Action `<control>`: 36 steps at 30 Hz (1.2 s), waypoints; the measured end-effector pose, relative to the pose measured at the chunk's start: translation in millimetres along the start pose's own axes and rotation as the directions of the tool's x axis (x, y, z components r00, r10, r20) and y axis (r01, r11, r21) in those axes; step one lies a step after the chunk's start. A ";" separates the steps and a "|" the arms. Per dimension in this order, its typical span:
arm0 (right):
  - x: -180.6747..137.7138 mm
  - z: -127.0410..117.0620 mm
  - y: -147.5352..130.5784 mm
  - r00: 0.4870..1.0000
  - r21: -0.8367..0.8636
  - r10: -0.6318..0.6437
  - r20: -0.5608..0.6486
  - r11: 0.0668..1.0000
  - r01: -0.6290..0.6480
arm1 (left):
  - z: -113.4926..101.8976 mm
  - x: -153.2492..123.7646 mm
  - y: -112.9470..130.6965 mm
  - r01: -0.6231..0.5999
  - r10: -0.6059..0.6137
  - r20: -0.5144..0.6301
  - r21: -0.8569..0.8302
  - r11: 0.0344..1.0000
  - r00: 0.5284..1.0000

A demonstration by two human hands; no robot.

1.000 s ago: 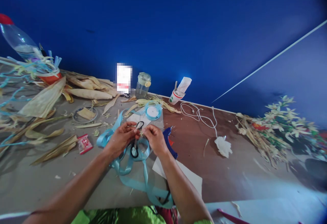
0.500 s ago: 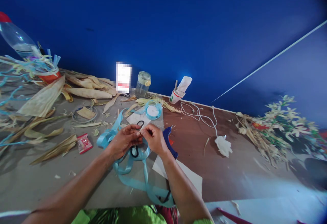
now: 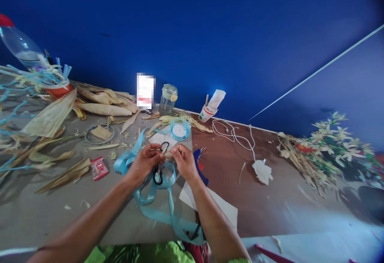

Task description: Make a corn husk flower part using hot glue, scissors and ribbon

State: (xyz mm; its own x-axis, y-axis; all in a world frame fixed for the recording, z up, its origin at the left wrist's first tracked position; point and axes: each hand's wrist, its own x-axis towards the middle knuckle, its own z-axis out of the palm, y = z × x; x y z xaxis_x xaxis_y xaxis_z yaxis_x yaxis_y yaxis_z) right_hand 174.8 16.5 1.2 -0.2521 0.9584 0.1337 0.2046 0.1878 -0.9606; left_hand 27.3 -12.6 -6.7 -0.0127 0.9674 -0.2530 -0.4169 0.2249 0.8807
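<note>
From my remote station, on the head view, I record a plain blue wall (image 3: 192, 35) behind a table (image 3: 222, 169), its surface grey to the left and brown to the right. A spray of white flowers (image 3: 337, 139) lies at the far right; at the far left a clear bottle with a red cap (image 3: 22, 47) leans beside the wall. Dried husks (image 3: 105, 110) are heaped along the back edge. Loose light blue ribbon (image 3: 159, 215) loops across the middle of the table, below and beside the hands. A white sheet (image 3: 225, 205) lies partly under the right forearm.

I find the left hand (image 3: 147, 161) and the right hand (image 3: 184, 161) close together over the ribbon, thumbs brought against forefingers. A lidded jar (image 3: 168, 100) and a white cup (image 3: 205, 114) stand near the wall, with a ribbon spool (image 3: 180, 131) nearer the hands. Black-handled scissors (image 3: 157, 183) lie beneath the fingers. Left of the ribbon is a red packet (image 3: 99, 168). Smallest is a pale strip (image 3: 168, 155), pinched between both hands' fingertips; I cannot tell its material.
</note>
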 end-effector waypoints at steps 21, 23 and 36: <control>-1.9 10.3 4.7 0.999 0.008 0.033 0.023 0.999 -0.033 | 5.1 -2.8 1.1 -0.120 0.122 -0.016 0.113 0.986 0.992; -2.4 10.9 5.0 0.995 0.140 0.075 0.066 0.987 -0.083 | 4.7 -3.0 1.4 -0.126 0.130 -0.024 0.112 0.986 0.991; -1.4 8.2 3.5 0.998 0.198 0.056 0.024 0.978 -0.059 | 5.4 -2.0 2.1 -0.082 0.081 0.018 0.046 0.996 0.997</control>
State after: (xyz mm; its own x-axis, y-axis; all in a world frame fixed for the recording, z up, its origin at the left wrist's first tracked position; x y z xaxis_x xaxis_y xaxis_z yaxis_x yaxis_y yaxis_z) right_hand 168.1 14.1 -4.4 -0.2634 0.9618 0.0742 0.0279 0.0844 -0.9960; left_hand 31.3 -13.4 -2.2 -0.0297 0.9844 -0.1733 -0.3718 0.1501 0.9161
